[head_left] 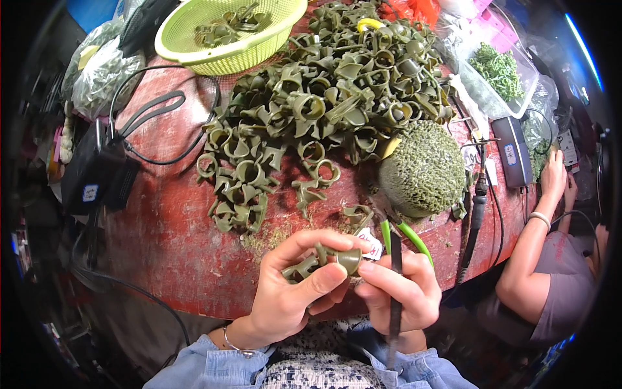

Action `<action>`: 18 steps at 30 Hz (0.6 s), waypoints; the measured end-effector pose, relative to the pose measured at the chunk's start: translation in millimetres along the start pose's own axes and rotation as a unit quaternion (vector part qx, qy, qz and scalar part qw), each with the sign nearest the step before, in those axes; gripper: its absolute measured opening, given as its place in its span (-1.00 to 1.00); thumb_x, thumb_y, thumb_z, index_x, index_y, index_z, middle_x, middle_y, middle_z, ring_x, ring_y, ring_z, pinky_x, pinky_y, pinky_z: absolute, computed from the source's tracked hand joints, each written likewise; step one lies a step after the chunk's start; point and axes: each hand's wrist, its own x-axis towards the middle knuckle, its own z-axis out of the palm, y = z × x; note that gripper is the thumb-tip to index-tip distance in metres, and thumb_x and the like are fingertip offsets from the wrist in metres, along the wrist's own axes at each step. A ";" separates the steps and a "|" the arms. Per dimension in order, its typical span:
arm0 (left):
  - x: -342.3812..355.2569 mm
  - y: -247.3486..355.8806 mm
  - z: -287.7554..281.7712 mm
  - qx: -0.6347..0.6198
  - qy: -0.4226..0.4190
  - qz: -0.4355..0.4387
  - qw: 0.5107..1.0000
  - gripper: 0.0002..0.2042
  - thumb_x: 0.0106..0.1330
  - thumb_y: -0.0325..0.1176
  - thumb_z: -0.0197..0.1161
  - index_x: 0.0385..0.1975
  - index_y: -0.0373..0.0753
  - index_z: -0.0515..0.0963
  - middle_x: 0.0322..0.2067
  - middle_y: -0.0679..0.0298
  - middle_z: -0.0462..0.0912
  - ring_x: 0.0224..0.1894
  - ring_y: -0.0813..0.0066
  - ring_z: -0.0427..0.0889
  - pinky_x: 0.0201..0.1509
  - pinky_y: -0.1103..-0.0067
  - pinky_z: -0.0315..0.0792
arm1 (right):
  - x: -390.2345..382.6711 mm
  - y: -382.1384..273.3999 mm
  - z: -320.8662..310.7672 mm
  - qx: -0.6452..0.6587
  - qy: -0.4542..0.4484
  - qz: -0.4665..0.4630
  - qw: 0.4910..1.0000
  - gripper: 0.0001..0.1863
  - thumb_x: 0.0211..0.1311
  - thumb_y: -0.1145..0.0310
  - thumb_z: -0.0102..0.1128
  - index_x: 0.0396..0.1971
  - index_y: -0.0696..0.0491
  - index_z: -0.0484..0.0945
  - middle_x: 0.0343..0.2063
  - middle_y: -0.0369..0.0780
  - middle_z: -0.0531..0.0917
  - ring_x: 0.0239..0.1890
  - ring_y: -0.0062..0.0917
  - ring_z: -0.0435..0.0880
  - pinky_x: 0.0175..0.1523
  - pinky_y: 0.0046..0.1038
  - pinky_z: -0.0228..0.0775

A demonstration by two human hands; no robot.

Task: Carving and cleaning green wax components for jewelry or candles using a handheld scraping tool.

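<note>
My left hand (288, 285) is closed round an olive-green moulded piece (348, 260) with cup-like rings, held above the table's near edge. My right hand (405, 292) has its thumb and forefinger at the rim of that piece. A slim dark blade-like tool (395, 308) runs through the right hand's fingers, pointing away from me; its exact kind I cannot make out. Just beyond lie cutters with bright green handles (414, 241), a small white tag (369, 242) and another olive-green piece (357, 214).
A large heap of olive-green pieces (330, 84) covers the red table (175, 259). Behind it stands a yellow-green basket (227, 55). A crumbly green dome (424, 170) sits right of centre. Corded black boxes (97, 168) are left, a corded pen-like tool (478, 207) right. Another person's arm (534, 227) is far right.
</note>
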 end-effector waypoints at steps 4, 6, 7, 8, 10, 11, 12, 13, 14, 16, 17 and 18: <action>-0.6 2.2 2.6 0.020 -0.004 -0.017 1.000 -0.79 0.16 -0.51 0.12 -0.19 -0.30 0.42 -0.16 0.09 0.51 -0.56 0.65 0.45 -0.65 0.81 0.23 | 2.9 2.5 1.1 0.032 0.009 -0.008 0.999 -0.68 -0.26 0.57 0.36 -0.36 0.09 0.59 -0.59 -0.23 0.50 -0.61 -0.53 0.54 -0.55 -0.59 0.37; -1.8 4.3 5.5 0.034 0.009 -0.021 0.999 -0.71 0.15 -0.45 0.16 -0.13 -0.35 0.38 -0.22 0.10 0.52 -0.57 0.67 0.44 -0.68 0.83 0.20 | -1.7 1.6 -3.6 0.036 -0.019 0.004 0.999 -0.72 -0.19 0.55 0.30 -0.34 0.10 0.57 -0.57 -0.24 0.50 -0.62 -0.56 0.48 -0.55 -0.61 0.31; 0.2 3.5 5.8 0.038 0.005 -0.031 0.999 -0.67 0.14 -0.42 0.18 -0.10 -0.37 0.37 -0.24 0.11 0.52 -0.58 0.68 0.44 -0.70 0.83 0.19 | -5.2 0.7 -8.7 0.020 -0.047 0.029 0.998 -0.70 -0.24 0.52 0.36 -0.37 0.07 0.57 -0.60 -0.27 0.48 -0.58 -0.58 0.47 -0.51 -0.60 0.30; -1.1 -0.6 7.4 0.052 0.037 -0.010 0.998 -0.58 0.11 -0.36 0.22 -0.05 -0.39 0.33 -0.27 0.13 0.52 -0.62 0.71 0.42 -0.73 0.84 0.16 | -5.2 2.7 -7.4 0.045 -0.054 0.010 0.997 -0.68 -0.22 0.54 0.32 -0.33 0.09 0.57 -0.61 -0.27 0.48 -0.59 -0.59 0.46 -0.52 -0.61 0.28; -4.1 1.0 2.2 0.057 0.026 -0.006 0.998 -0.53 0.08 -0.33 0.26 -0.03 -0.39 0.33 -0.32 0.14 0.54 -0.64 0.72 0.39 -0.75 0.84 0.14 | 4.4 0.9 -18.9 0.176 -0.155 0.074 0.969 -0.67 -0.14 0.58 0.19 -0.24 0.17 0.54 -0.60 -0.28 0.48 -0.62 -0.63 0.44 -0.56 -0.63 0.21; -4.1 0.6 0.0 0.057 0.010 -0.001 0.998 -0.52 0.07 -0.33 0.27 -0.04 -0.40 0.33 -0.33 0.15 0.54 -0.64 0.72 0.39 -0.76 0.84 0.14 | -6.9 10.4 -1.8 0.118 -0.056 -0.030 0.991 -0.68 -0.10 0.58 0.12 -0.24 0.20 0.53 -0.57 -0.27 0.48 -0.61 -0.65 0.45 -0.57 -0.64 0.18; -3.6 -0.3 2.4 0.069 0.019 0.000 0.997 -0.56 0.06 -0.36 0.28 -0.08 -0.41 0.37 -0.42 0.22 0.54 -0.64 0.74 0.38 -0.75 0.84 0.13 | -7.5 11.8 -4.3 0.115 -0.059 -0.042 0.991 -0.61 -0.25 0.52 0.11 -0.26 0.25 0.52 -0.51 -0.19 0.50 -0.59 -0.55 0.48 -0.54 -0.58 0.26; -3.4 1.5 3.3 0.072 0.024 0.001 0.997 -0.56 0.06 -0.36 0.28 -0.08 -0.41 0.37 -0.42 0.22 0.54 -0.64 0.74 0.38 -0.75 0.84 0.13 | -6.0 11.8 -3.5 0.118 -0.064 -0.055 0.989 -0.53 -0.39 0.46 0.11 -0.29 0.30 0.51 -0.45 -0.11 0.53 -0.56 -0.45 0.50 -0.51 -0.53 0.34; -3.8 3.2 3.6 0.103 0.019 -0.017 0.994 -0.60 0.06 -0.39 0.27 -0.11 -0.41 0.38 -0.46 0.26 0.52 -0.65 0.74 0.37 -0.74 0.83 0.13 | -5.5 11.2 -6.3 0.109 -0.082 -0.055 0.989 -0.52 -0.39 0.46 0.12 -0.28 0.30 0.50 -0.46 -0.11 0.53 -0.56 -0.44 0.51 -0.51 -0.53 0.34; -1.8 5.7 8.6 0.132 0.021 -0.041 0.990 -0.69 0.08 -0.45 0.25 -0.19 -0.40 0.43 -0.56 0.35 0.48 -0.65 0.75 0.36 -0.71 0.83 0.13 | -2.0 9.1 -12.2 0.026 -0.062 -0.089 0.994 -0.49 -0.37 0.49 0.13 -0.22 0.30 0.48 -0.47 -0.11 0.54 -0.54 -0.46 0.55 -0.47 -0.51 0.38; -0.4 5.0 9.5 0.110 0.016 -0.048 0.993 -0.70 0.08 -0.45 0.24 -0.17 -0.37 0.44 -0.52 0.33 0.50 -0.64 0.75 0.37 -0.70 0.83 0.14 | 3.6 4.0 -24.7 0.022 -0.119 -0.055 0.991 -0.55 -0.25 0.58 0.16 -0.19 0.28 0.47 -0.46 -0.10 0.56 -0.56 -0.49 0.56 -0.46 -0.51 0.41; 0.6 4.7 12.8 0.093 0.015 -0.055 0.994 -0.69 0.08 -0.45 0.24 -0.16 -0.36 0.44 -0.49 0.33 0.51 -0.64 0.75 0.37 -0.70 0.83 0.14 | 1.4 3.4 -21.9 0.021 -0.052 -0.030 0.998 -0.59 -0.18 0.61 0.16 -0.18 0.28 0.47 -0.47 -0.11 0.58 -0.57 -0.49 0.57 -0.45 -0.52 0.42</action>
